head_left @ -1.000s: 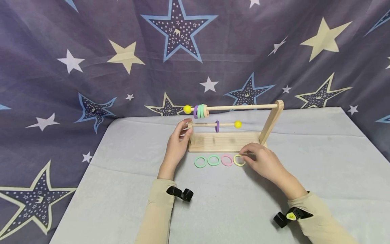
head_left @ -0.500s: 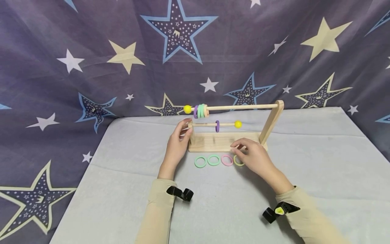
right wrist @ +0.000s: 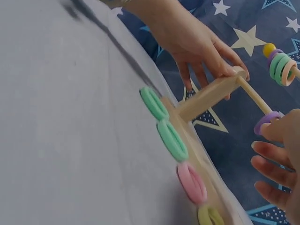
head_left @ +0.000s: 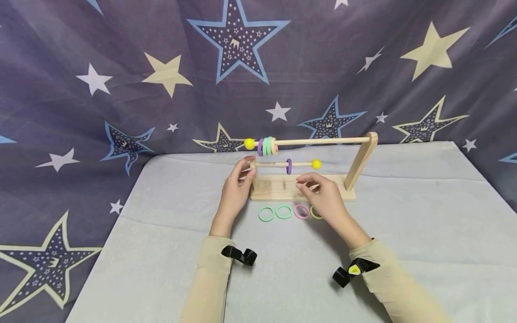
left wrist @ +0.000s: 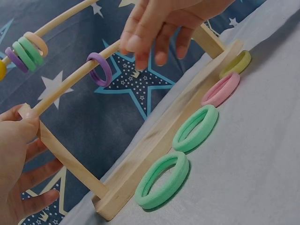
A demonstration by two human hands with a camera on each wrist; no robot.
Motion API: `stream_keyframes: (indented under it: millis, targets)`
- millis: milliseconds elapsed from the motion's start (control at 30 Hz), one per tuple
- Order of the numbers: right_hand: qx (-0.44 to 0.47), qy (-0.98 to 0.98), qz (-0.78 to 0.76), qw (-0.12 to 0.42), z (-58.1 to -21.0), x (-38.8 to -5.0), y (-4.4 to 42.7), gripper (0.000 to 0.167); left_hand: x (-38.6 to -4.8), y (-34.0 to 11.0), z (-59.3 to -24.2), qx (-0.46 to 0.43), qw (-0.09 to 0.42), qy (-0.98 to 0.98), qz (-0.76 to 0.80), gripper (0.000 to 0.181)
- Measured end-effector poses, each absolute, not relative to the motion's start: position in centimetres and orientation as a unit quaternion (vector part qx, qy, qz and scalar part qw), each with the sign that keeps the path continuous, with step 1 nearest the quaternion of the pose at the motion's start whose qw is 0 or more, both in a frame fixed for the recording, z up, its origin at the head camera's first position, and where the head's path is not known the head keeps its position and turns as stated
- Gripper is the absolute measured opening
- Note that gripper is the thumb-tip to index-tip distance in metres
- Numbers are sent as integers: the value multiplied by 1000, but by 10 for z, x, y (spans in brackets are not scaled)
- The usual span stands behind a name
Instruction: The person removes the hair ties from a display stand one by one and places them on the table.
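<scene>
A wooden rack [head_left: 268, 194] stands on the table, with a tall post at the right and a short post at the left. My left hand [head_left: 236, 188] grips the top of the short post [left wrist: 70, 157] between thumb and fingers. From that post runs a lower rod [head_left: 300, 164] carrying one purple ring [left wrist: 99, 69] and ending in a yellow ball [head_left: 316, 164]. Just below this rod, my right hand [head_left: 323, 195] hovers with bent fingers and nothing visible in them. Before the rack lie two green rings [left wrist: 162, 180], a pink ring [right wrist: 191, 183] and a yellow ring [right wrist: 209, 215], partly covered in the head view.
The upper rod [head_left: 323, 141] holds purple, green and peach rings [head_left: 267, 146] beside its yellow end ball [head_left: 249, 143]. Behind the table hangs a dark star-patterned cloth [head_left: 133, 107]. Grey cloth [head_left: 282, 269] covers the table.
My right hand has moved left and up, from the yellow ring toward the lower rod; the yellow ring stays on the table. My left hand has kept its place on the post.
</scene>
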State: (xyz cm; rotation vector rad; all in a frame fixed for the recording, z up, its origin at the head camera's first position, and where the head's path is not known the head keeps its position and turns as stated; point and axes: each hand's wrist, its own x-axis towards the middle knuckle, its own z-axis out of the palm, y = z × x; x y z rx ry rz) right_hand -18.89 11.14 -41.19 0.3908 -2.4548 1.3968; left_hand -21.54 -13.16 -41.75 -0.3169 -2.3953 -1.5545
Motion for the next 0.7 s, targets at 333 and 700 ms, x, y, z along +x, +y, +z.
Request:
stream_keyframes:
  millis: [333, 700]
  targets:
    - [104, -827, 524, 173, -410, -194, 94, 16, -215, -132, -418, -111, 134, -826, -536, 40]
    - [98, -813, 546, 178, -418, -200, 86, 17, -215, -133, -421, -115, 138, -824, -537, 39]
